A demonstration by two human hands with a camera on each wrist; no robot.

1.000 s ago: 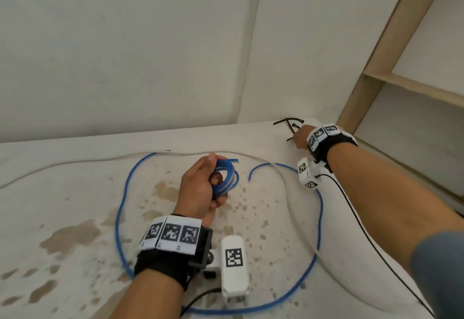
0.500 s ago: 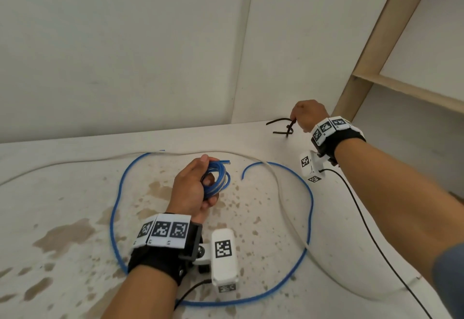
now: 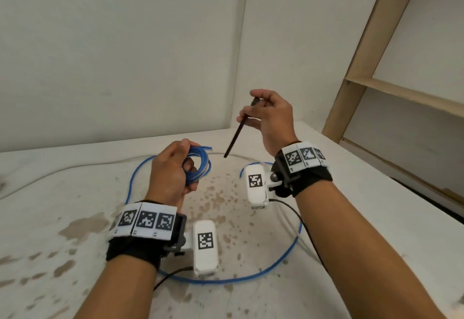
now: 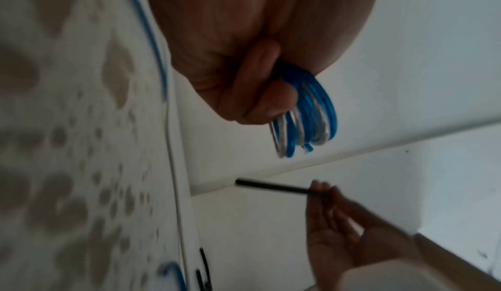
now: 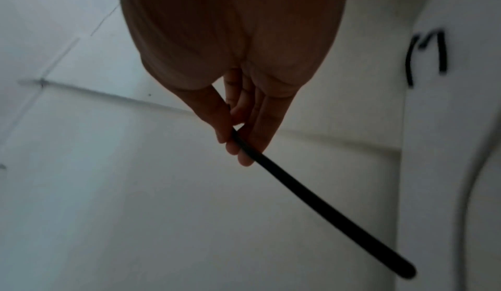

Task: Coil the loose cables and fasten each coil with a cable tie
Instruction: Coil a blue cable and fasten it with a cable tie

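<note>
My left hand point(image 3: 175, 173) grips a small coil of blue cable point(image 3: 200, 168), held above the stained white table point(image 3: 75, 193); the left wrist view shows the same coil point(image 4: 306, 120) with blue and pale turns under curled fingers point(image 4: 260, 94). A long loose blue cable point(image 3: 251, 277) lies in a wide loop on the table. Raised to the right of the coil, my right hand point(image 3: 266, 115) pinches a straight black cable tie point(image 3: 234, 137), tip slanting down toward the coil. In the right wrist view the tie point(image 5: 320, 203) runs out from between the fingertips point(image 5: 244, 158).
A thin white cable point(image 3: 62, 170) curves across the table beyond the blue loop. More black ties point(image 5: 425, 53) lie on the table at the back. White walls meet in a corner behind, and a wooden shelf frame point(image 3: 364, 49) stands at the right past the table edge.
My right hand lifted a black tie from the pile at the back of the table and carried it up and left toward the coil. The left hand kept hold of the coil.
</note>
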